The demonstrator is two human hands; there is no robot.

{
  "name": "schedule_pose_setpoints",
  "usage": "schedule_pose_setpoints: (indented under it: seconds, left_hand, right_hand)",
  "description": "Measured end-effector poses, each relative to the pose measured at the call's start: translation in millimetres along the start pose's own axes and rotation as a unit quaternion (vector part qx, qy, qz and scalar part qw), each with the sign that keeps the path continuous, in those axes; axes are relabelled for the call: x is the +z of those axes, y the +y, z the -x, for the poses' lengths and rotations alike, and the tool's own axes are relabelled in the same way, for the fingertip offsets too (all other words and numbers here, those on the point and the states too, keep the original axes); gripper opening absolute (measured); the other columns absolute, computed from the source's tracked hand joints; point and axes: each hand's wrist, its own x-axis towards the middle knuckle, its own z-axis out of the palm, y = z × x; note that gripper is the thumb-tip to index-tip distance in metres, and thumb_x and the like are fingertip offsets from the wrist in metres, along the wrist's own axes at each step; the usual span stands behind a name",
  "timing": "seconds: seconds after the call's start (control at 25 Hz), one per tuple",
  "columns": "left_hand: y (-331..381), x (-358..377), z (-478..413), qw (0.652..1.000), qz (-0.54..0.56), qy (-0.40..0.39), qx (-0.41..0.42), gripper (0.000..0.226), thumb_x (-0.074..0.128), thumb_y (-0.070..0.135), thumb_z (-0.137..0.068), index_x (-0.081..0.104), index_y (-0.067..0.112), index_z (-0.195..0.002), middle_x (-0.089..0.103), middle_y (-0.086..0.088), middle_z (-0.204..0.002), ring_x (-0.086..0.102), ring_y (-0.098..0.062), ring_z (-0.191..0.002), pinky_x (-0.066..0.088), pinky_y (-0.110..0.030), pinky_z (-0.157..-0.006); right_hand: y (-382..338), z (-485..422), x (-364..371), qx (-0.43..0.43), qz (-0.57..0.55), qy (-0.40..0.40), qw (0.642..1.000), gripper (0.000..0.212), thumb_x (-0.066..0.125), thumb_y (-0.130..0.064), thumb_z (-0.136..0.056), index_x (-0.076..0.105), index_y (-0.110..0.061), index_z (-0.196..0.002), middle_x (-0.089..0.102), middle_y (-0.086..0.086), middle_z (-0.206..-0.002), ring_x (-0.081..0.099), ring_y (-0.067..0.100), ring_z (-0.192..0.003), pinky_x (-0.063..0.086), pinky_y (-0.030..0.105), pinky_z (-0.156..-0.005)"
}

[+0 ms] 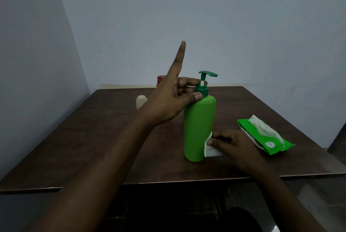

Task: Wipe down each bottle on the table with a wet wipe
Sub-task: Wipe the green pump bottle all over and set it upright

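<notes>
The green pump bottle (199, 128) stands upright near the front edge of the dark table (93, 138), its long axis running straight up from base to pump head, and I have it pinned at both ends. My left hand (168, 100) steadies the top: thumb and curled fingers closed on the dark green collar just under the pump, the index finger sticking up free, clear of everything. My right hand (232, 143) is low, just to the right of the bottle's base, fingertips pinched together on a white wet wipe (210, 147) pressed against the lower right side of the body. From those right fingers the uncleaned length of the bottle lies upward and slightly left, so I judge the coming stroke to run along the vertical axis while the left hand keeps it from tipping. Just beyond my right hand lies the green wipes pack (265, 136), a sheet sticking out. Behind my left hand a cream bottle (140, 101) and a red object (161, 80) are partly hidden.
</notes>
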Motion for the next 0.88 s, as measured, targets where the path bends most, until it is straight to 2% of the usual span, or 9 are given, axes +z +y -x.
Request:
schedule_pose_setpoints:
  seconds: [0.08, 0.16, 0.36, 0.44, 0.52, 0.6, 0.68, 0.8, 0.88]
  left_hand:
    - [-3.5, 0.2, 0.9, 1.0, -0.004, 0.002, -0.006, 0.118, 0.069, -0.009, -0.093, -0.011, 0.046, -0.161, 0.075, -0.009, -0.12, 0.074, -0.013, -0.112, 0.052, -0.014, -0.092]
    - [-6.8, 0.8, 2.0, 1.0, 0.003, 0.001, -0.014, 0.118, 0.067, -0.011, -0.093, -0.011, 0.045, -0.161, 0.073, -0.008, -0.124, 0.072, -0.01, -0.115, 0.05, -0.01, -0.092]
    - [-12.7, 2.6, 9.8, 0.999, 0.05, 0.012, -0.01, 0.117, 0.068, -0.01, -0.093, -0.006, 0.05, -0.161, 0.068, -0.009, -0.137, 0.066, -0.015, -0.127, 0.054, -0.033, -0.105]
    - [-10.9, 10.8, 17.3, 0.996, 0.04, 0.074, 0.007, 0.108, 0.073, -0.003, -0.092, 0.007, 0.043, -0.164, 0.067, -0.002, -0.139, 0.061, -0.009, -0.132, 0.05, -0.032, -0.111]
    - [-8.1, 23.6, 30.1, 0.978, 0.045, 0.197, 0.044, 0.07, 0.071, 0.007, -0.095, 0.039, 0.023, -0.156, 0.072, 0.008, -0.125, 0.066, -0.005, -0.121, 0.054, -0.028, -0.102]
    - [-5.6, 37.8, 46.0, 0.951, 0.067, 0.294, 0.061, 0.025, 0.064, 0.014, -0.1, 0.064, 0.006, -0.124, 0.075, 0.012, -0.099, 0.07, -0.001, -0.094, 0.055, -0.022, -0.082]
    - [-4.4, 51.8, 63.4, 0.944, 0.096, 0.312, 0.057, 0.019, 0.061, 0.019, -0.102, 0.07, 0.002, -0.104, 0.075, 0.006, -0.09, 0.069, -0.004, -0.086, 0.053, -0.02, -0.077]
    - [-4.5, 58.8, 77.1, 0.942, 0.132, 0.304, 0.041, 0.019, 0.06, 0.019, -0.097, 0.07, 0.007, -0.107, 0.075, 0.002, -0.1, 0.071, -0.009, -0.096, 0.056, -0.022, -0.08]
    - [-4.5, 52.3, 75.2, 0.945, 0.201, 0.256, -0.025, 0.032, 0.067, 0.025, -0.089, 0.067, 0.015, -0.119, 0.076, 0.005, -0.11, 0.072, -0.011, -0.105, 0.059, -0.026, -0.086]
  right_hand:
    - [-18.7, -9.6, -5.6, -0.022, -0.068, 0.054, 0.996, 0.012, 0.071, -0.009, -0.085, 0.079, -0.017, -0.089, 0.077, 0.002, -0.085, 0.071, 0.011, -0.078, 0.056, 0.028, -0.072]
    - [-39.2, -23.2, -11.0, -0.056, -0.095, 0.095, 0.989, 0.012, 0.07, -0.008, -0.085, 0.078, -0.011, -0.094, 0.077, 0.004, -0.088, 0.071, 0.011, -0.079, 0.056, 0.025, -0.072]
    - [-76.7, -41.2, -17.4, -0.123, -0.091, 0.148, 0.977, 0.012, 0.068, -0.008, -0.089, 0.075, -0.006, -0.098, 0.076, 0.003, -0.092, 0.07, 0.012, -0.086, 0.054, 0.024, -0.076]
    - [-81.3, -34.3, -18.0, -0.146, -0.03, 0.2, 0.969, 0.01, 0.068, -0.012, -0.09, 0.075, -0.009, -0.095, 0.073, 0.002, -0.09, 0.068, 0.014, -0.087, 0.053, 0.027, -0.075]
    - [-84.4, -20.7, -14.4, -0.149, 0.019, 0.246, 0.958, 0.009, 0.069, -0.017, -0.089, 0.075, -0.011, -0.093, 0.067, 0.005, -0.088, 0.064, 0.017, -0.084, 0.051, 0.03, -0.072]
    - [-91.5, -7.5, -8.4, -0.128, -0.046, 0.21, 0.968, 0.012, 0.069, -0.02, -0.087, 0.074, -0.011, -0.092, 0.068, 0.004, -0.084, 0.063, 0.014, -0.077, 0.05, 0.027, -0.068]
    - [-100.0, -0.1, -3.2, -0.095, -0.129, 0.14, 0.977, 0.015, 0.067, -0.022, -0.083, 0.074, -0.011, -0.089, 0.07, 0.0, -0.076, 0.061, 0.008, -0.068, 0.049, 0.022, -0.064]
    - [-105.7, 1.7, 1.6, -0.073, -0.181, 0.058, 0.979, 0.011, 0.066, -0.022, -0.085, 0.073, -0.014, -0.082, 0.063, 0.005, -0.065, 0.054, 0.014, -0.06, 0.046, 0.029, -0.058]
    - [-103.7, 0.2, 1.8, -0.054, -0.231, 0.019, 0.971, 0.014, 0.068, -0.023, -0.088, 0.072, -0.01, -0.085, 0.06, 0.01, -0.068, 0.05, 0.02, -0.061, 0.043, 0.033, -0.058]
